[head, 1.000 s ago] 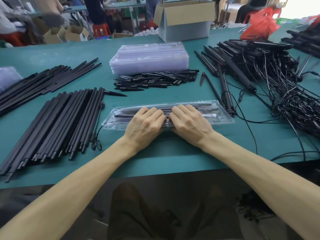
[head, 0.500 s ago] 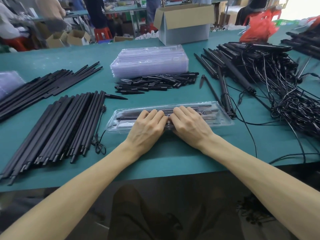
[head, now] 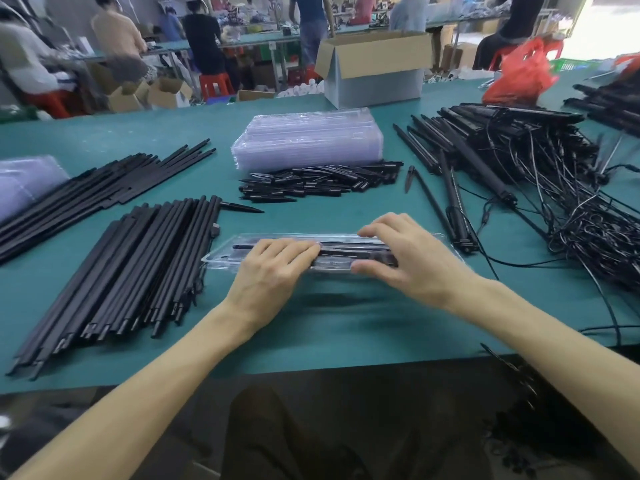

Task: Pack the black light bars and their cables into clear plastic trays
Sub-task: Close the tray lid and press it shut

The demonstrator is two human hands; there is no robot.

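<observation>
The left hand (head: 273,271) lies flat-fingered across a long, glossy clear tray (head: 221,259) of slim black bars (head: 346,251); the right hand (head: 412,258) pinches its long edges between thumb and curled fingers.

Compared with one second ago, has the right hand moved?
Yes. The right hand has slid rightward along the clear tray, toward the light bar lying beside the tray's right end.
</observation>
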